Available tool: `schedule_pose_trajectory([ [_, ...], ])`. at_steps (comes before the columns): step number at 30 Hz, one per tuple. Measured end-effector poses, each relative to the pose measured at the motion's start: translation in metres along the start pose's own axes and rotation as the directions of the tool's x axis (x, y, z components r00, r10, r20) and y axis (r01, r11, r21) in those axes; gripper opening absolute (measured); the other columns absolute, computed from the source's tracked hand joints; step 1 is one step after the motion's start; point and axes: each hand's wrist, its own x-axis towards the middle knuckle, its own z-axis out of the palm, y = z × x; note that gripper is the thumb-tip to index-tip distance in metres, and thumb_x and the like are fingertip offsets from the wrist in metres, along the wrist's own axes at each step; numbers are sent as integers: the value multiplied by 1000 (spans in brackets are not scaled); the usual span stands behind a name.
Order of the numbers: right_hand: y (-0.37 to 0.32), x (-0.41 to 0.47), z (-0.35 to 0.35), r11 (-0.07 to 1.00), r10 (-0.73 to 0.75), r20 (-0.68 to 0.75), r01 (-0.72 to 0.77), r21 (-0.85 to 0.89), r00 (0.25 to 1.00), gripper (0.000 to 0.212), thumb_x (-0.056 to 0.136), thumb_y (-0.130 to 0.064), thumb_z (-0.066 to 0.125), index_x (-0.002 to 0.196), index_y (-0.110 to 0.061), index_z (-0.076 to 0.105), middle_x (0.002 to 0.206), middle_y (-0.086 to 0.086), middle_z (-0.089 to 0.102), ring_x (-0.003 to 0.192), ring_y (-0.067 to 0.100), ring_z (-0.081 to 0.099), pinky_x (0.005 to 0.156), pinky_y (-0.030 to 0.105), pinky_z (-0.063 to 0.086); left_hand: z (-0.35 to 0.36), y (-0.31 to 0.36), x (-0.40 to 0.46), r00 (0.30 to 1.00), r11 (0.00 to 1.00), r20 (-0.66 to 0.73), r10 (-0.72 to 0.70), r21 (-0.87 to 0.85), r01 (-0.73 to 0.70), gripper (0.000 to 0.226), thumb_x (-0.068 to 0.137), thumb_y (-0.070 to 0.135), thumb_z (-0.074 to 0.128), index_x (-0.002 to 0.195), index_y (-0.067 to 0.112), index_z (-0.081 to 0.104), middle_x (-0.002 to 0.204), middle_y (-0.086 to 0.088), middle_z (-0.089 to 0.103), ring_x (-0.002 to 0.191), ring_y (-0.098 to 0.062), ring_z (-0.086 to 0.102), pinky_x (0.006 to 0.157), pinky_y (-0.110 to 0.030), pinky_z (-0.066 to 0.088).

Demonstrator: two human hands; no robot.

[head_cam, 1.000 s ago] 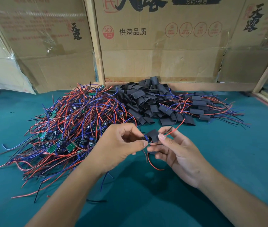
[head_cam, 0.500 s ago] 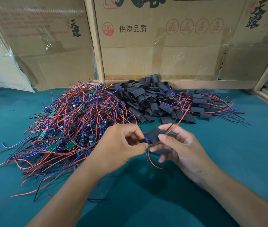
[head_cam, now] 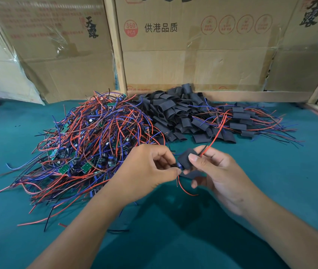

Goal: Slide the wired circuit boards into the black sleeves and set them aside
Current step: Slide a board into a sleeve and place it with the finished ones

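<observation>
Just above the green table cover (head_cam: 270,191), the right hand (head_cam: 220,175) pinches a black sleeve (head_cam: 186,159) between thumb and fingers, its long axis tilted from lower left to upper right. The left hand (head_cam: 150,167) pinches the blue-tipped circuit board (head_cam: 179,165) at the sleeve's lower-left mouth; most of the board is hidden inside. A red wire (head_cam: 215,133) leaves the sleeve's far end, another curls below. Beyond lie the pile of wired boards (head_cam: 96,144) to the left, loose empty sleeves (head_cam: 175,115) in the middle, and finished sleeved boards (head_cam: 241,121) to the right, against cardboard boxes (head_cam: 193,55). Bare cloth lies near and to the right.
</observation>
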Motion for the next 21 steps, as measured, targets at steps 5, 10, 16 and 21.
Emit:
schedule_pose_trajectory([
  [5, 3, 3, -3, 999, -20, -91, 16, -39, 996, 16, 91, -6, 64, 95, 10, 64, 78, 15, 65, 66, 22, 62, 53, 26, 49, 0, -3, 1, 1000, 1000, -1, 23, 21, -23, 13, 79, 15, 81, 73, 18, 70, 66, 5, 66, 59, -6, 55, 60, -18, 42],
  [10, 2, 5, -10, 998, 12, -55, -15, -62, 998, 16, 91, -4, 62, 85, 9, 64, 70, 16, 67, 62, 25, 59, 58, 27, 52, -2, -7, 4, 1000, 1000, -25, 11, -19, -12, 12, 78, 15, 82, 75, 18, 71, 72, -1, 70, 61, -8, 57, 62, -21, 46],
  [16, -4, 4, -15, 989, 7, 38, -2, -146, 999, 24, 83, -18, 67, 91, 5, 68, 84, 16, 72, 73, 22, 65, 71, 25, 54, -5, -9, 5, 1000, 993, 11, -3, -122, 5, 9, 80, 13, 80, 79, 12, 71, 68, -4, 67, 59, -12, 55, 60, -26, 46],
  [21, -5, 4, -14, 997, 7, 31, -5, -83, 999, 40, 77, -23, 71, 106, 6, 70, 117, 18, 69, 94, 39, 67, 80, 26, 56, -5, -8, 5, 1000, 986, 24, 0, -168, 4, 8, 82, 7, 79, 80, 9, 71, 66, -4, 66, 57, -14, 54, 59, -26, 45],
])
